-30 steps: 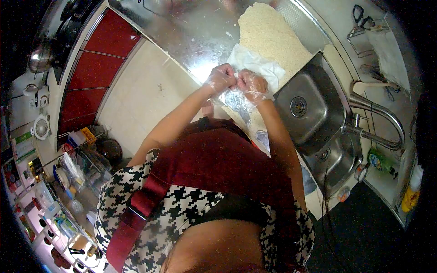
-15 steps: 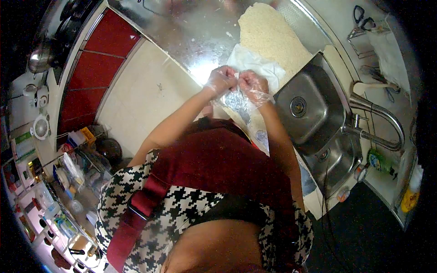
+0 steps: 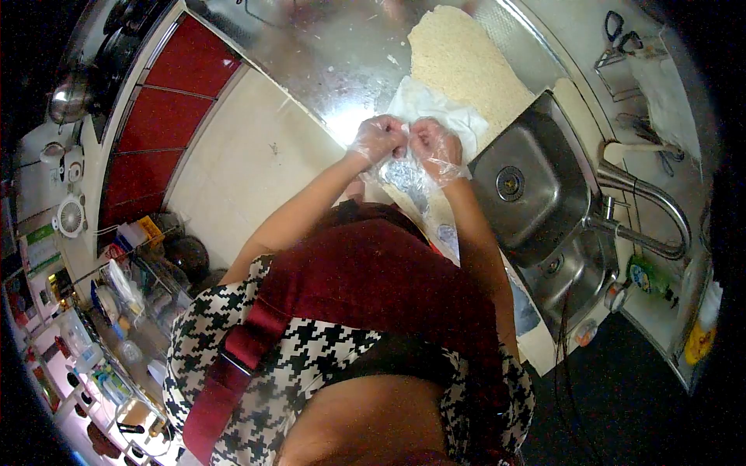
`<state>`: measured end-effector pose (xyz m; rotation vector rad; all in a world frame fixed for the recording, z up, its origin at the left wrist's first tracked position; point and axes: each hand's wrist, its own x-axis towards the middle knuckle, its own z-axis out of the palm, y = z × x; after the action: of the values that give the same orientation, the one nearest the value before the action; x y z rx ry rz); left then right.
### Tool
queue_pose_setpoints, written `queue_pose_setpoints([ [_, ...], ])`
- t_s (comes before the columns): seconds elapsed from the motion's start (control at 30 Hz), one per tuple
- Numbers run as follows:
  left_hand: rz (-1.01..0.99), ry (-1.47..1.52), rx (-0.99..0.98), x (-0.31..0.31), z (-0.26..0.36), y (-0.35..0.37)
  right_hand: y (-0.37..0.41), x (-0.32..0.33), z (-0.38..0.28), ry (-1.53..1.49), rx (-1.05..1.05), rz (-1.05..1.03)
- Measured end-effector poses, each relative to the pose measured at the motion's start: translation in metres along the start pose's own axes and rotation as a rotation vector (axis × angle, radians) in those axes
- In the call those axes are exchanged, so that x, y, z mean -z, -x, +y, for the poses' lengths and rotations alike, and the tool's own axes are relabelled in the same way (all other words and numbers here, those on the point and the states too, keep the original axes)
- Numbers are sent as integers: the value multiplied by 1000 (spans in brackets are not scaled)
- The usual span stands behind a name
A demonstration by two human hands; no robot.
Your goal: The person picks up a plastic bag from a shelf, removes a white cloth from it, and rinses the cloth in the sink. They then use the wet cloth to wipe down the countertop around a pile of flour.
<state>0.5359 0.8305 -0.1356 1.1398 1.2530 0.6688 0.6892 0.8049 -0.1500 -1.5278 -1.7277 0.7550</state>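
Note:
Both of my hands wear clear plastic gloves and meet close together above the counter's front edge. My left hand has its fingers curled in a pinch, with a small white bit showing at the fingertips. Curled in the same way, my right hand faces it from the right. What the fingers hold is too small to make out. Just behind the hands lies a crumpled white cloth, against a large flat beige sheet on the metal counter.
A steel double sink with a curved faucet is on the right. Red cabinet doors stand at the left. A green bottle is beyond the sink, and a cluttered shelf is at the lower left.
My right hand has turned slightly, its fingers more tightly curled. My left hand has barely moved.

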Motion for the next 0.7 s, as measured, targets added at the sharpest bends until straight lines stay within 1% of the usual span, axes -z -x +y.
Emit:
queue_pose_setpoints([
  [0.03, -15, 32, 43, 0, -3, -2, 0, 3, -5, 86, -11, -24],
  [0.07, -29, 64, 86, 0, -6, -4, 2, 4, -6, 86, -11, -24],
  [0.13, -34, 108, 105, -1, -9, -7, 4, 6, -7, 206, 113, 18],
  [0.17, -39, 151, 125, -1, -10, -7, 5, 6, -8, 206, 113, 18],
  [0.27, -53, 147, 111, 0, -11, -8, 5, 5, -6, 236, 137, 27],
  [0.3, -53, 147, 111, 0, -10, -7, 5, 2, 1, 176, 144, 30],
  [0.33, -58, 203, 115, -1, -9, -6, 4, 1, 2, 114, 152, 32],
  [0.37, -63, 259, 119, -2, -8, -4, 4, 1, 4, 114, 152, 33],
  [0.47, -114, 276, 97, 0, -8, -5, 4, 1, 5, 123, 114, 15],
  [0.57, -120, 208, 100, 1, 0, -1, 3, 2, 1, 154, 87, -6],
  [0.63, -131, 188, 74, 2, -4, -4, 2, 3, -2, 299, 92, -50],
  [0.7, -143, 167, 49, 4, -9, -8, 0, 1, -2, 358, 77, -73],
])
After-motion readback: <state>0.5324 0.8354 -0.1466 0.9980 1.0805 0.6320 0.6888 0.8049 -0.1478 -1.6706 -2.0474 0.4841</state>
